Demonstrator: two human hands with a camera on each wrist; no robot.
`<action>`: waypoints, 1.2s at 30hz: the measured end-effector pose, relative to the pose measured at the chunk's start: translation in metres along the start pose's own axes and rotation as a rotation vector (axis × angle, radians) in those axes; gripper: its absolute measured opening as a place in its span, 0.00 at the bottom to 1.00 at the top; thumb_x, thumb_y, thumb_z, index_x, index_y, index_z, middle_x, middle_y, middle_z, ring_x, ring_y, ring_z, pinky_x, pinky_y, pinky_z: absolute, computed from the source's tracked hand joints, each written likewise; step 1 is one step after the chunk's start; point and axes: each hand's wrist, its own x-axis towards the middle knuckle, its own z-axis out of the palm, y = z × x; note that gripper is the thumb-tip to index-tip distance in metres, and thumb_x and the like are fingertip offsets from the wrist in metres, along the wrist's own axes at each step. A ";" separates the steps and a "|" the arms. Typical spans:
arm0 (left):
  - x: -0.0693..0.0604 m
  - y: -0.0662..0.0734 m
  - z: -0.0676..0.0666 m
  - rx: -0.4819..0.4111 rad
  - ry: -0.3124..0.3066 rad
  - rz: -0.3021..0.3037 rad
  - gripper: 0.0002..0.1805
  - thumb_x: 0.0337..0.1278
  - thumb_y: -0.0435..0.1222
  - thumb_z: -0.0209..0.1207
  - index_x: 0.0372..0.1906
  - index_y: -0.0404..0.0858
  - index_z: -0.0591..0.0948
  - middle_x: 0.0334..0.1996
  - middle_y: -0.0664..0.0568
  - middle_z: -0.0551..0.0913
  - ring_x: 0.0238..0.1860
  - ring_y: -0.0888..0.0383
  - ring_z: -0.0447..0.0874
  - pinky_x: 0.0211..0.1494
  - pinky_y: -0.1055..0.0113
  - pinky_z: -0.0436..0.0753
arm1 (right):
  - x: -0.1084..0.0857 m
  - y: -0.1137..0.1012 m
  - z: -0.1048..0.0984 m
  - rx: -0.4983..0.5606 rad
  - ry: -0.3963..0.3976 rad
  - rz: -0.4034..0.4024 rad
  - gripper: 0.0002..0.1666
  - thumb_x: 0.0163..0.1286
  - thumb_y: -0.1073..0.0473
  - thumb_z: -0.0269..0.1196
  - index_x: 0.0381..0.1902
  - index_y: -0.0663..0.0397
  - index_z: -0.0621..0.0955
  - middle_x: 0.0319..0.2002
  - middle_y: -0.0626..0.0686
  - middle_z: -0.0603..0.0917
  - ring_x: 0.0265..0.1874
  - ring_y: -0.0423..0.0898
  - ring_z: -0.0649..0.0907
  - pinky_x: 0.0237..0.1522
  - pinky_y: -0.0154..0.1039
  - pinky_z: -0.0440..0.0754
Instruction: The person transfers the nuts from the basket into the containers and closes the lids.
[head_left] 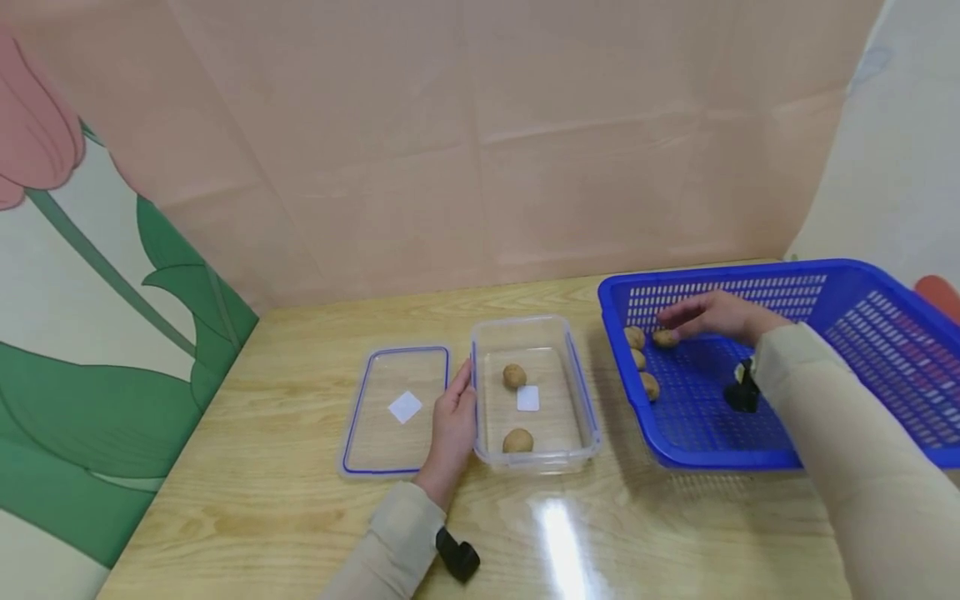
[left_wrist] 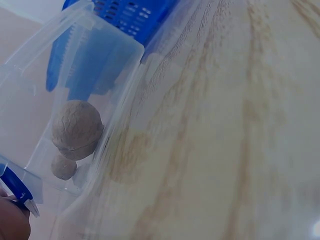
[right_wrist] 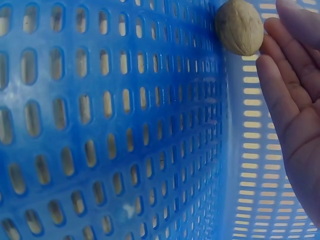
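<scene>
In the head view my left hand [head_left: 452, 423] rests along the left wall of a clear plastic box [head_left: 555, 354], its fingers fairly straight. Two walnuts lie inside that box: one walnut [head_left: 514, 376] towards the back, another walnut [head_left: 518, 441] by the front wall. Over at the right, my right hand [head_left: 716, 317] reaches into a blue plastic basket [head_left: 712, 461]. Its fingertips are beside a walnut [right_wrist: 240, 27], with the fingers extended and not wrapped round it. Several more walnuts [head_left: 649, 386] sit along the basket's left wall.
A clear lid [head_left: 375, 442] with a blue seal lies flat, left of the box. Box, lid and basket all stand on a wooden table [head_left: 247, 467]. Behind them hangs a pinkish-brown sheet [head_left: 375, 150]. A black-strapped object [head_left: 742, 392] shows by the right cuff.
</scene>
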 end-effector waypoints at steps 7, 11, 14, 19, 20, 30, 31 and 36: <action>0.000 0.002 -0.001 -0.015 -0.001 -0.015 0.24 0.67 0.31 0.41 0.67 0.38 0.64 0.68 0.49 0.62 0.70 0.53 0.54 0.73 0.58 0.55 | 0.002 0.002 0.002 0.040 -0.018 -0.013 0.32 0.55 0.60 0.67 0.56 0.70 0.74 0.51 0.55 0.82 0.41 0.26 0.77 0.46 0.22 0.71; 0.000 0.002 -0.002 -0.020 0.003 0.004 0.24 0.67 0.31 0.41 0.66 0.36 0.64 0.68 0.48 0.63 0.70 0.53 0.54 0.73 0.57 0.55 | 0.003 0.000 0.006 0.042 -0.075 -0.027 0.30 0.56 0.62 0.66 0.55 0.73 0.73 0.49 0.57 0.82 0.41 0.30 0.79 0.46 0.25 0.73; 0.000 0.002 -0.002 -0.016 0.004 0.011 0.24 0.67 0.31 0.41 0.66 0.36 0.64 0.67 0.48 0.63 0.70 0.52 0.55 0.72 0.57 0.55 | 0.005 0.000 0.009 0.029 -0.122 -0.017 0.30 0.56 0.63 0.66 0.55 0.74 0.73 0.49 0.61 0.82 0.41 0.33 0.79 0.45 0.27 0.75; 0.000 0.001 -0.002 -0.026 0.005 0.012 0.23 0.67 0.31 0.41 0.66 0.36 0.64 0.67 0.48 0.63 0.70 0.53 0.55 0.73 0.58 0.55 | 0.008 0.000 0.012 0.000 -0.147 -0.012 0.31 0.54 0.63 0.68 0.54 0.73 0.74 0.52 0.65 0.79 0.43 0.36 0.79 0.47 0.28 0.74; 0.000 0.001 -0.002 -0.029 0.005 0.013 0.23 0.67 0.31 0.41 0.66 0.36 0.64 0.67 0.48 0.63 0.70 0.52 0.55 0.73 0.58 0.55 | 0.008 0.000 0.012 -0.006 -0.149 -0.012 0.31 0.53 0.63 0.68 0.54 0.73 0.74 0.52 0.65 0.79 0.43 0.36 0.79 0.47 0.28 0.74; -0.001 0.002 -0.001 -0.037 0.002 -0.018 0.24 0.67 0.32 0.41 0.67 0.38 0.64 0.68 0.50 0.63 0.70 0.53 0.54 0.73 0.58 0.55 | 0.006 -0.001 0.014 0.002 -0.143 -0.011 0.29 0.52 0.63 0.69 0.51 0.73 0.76 0.49 0.63 0.81 0.41 0.34 0.79 0.46 0.28 0.75; -0.001 0.002 -0.001 -0.036 0.001 -0.024 0.24 0.67 0.32 0.41 0.67 0.38 0.64 0.68 0.51 0.63 0.70 0.53 0.54 0.73 0.58 0.54 | 0.006 -0.002 0.014 -0.005 -0.135 -0.016 0.29 0.53 0.62 0.68 0.51 0.72 0.76 0.49 0.63 0.81 0.41 0.35 0.79 0.46 0.29 0.75; -0.001 0.002 0.000 -0.036 0.002 -0.032 0.24 0.67 0.32 0.42 0.67 0.38 0.64 0.68 0.51 0.63 0.70 0.54 0.54 0.73 0.58 0.55 | 0.004 -0.003 0.012 -0.005 -0.095 -0.020 0.28 0.54 0.60 0.68 0.51 0.69 0.77 0.48 0.59 0.83 0.41 0.34 0.79 0.46 0.29 0.75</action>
